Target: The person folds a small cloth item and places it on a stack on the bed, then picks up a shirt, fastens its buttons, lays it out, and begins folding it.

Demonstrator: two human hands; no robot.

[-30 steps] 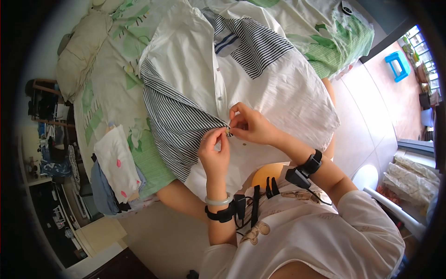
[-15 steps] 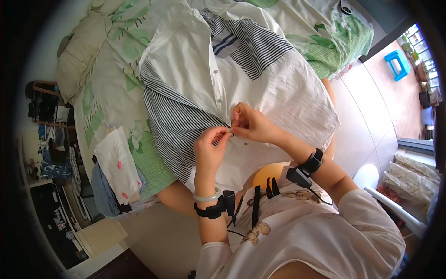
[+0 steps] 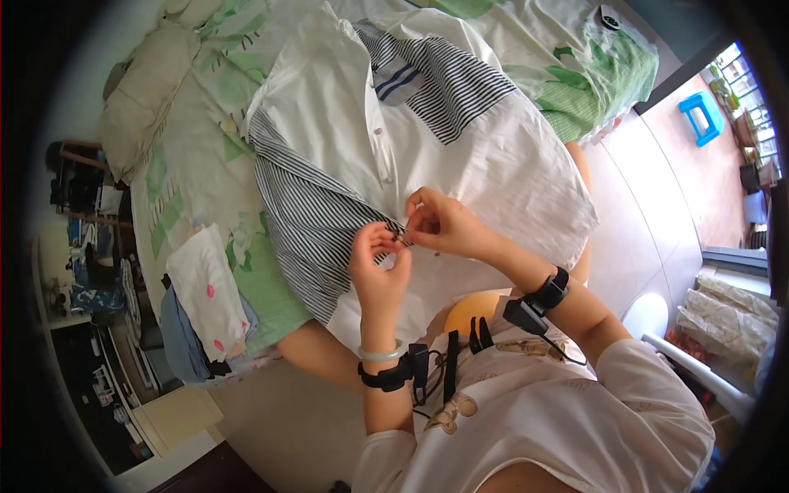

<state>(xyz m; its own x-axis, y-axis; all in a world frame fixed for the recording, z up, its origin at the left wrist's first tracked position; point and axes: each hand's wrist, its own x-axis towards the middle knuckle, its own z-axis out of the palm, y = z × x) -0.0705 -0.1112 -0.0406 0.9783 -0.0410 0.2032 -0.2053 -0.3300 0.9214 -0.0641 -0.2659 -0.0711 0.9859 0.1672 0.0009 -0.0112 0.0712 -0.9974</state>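
Observation:
A white shirt (image 3: 501, 156) with black-striped panels lies spread across my lap and the bed edge, its front placket running down the middle. Small buttons show along the placket. My right hand (image 3: 448, 226) pinches the placket edge between thumb and index finger. Just left of it, my left hand (image 3: 380, 255) has its fingertips on the striped edge of the shirt, thumb and fingers slightly parted around the cloth. Whatever small part sits between the fingertips is mostly hidden. Both wrists wear black straps, and a pale bangle (image 3: 381, 353) circles the left one.
Under the shirt is a bed with a green-and-white leafy sheet (image 3: 189, 189). Folded clothes (image 3: 205, 292) lie at its left edge, and a beige pillow (image 3: 148, 99) farther back. A blue stool (image 3: 701, 117) stands at the far right. Shelves with belongings line the left side.
My left thumb has parted from the fingers and the left wrist has shifted slightly right. My right hand stays pinched at the placket, a little lower.

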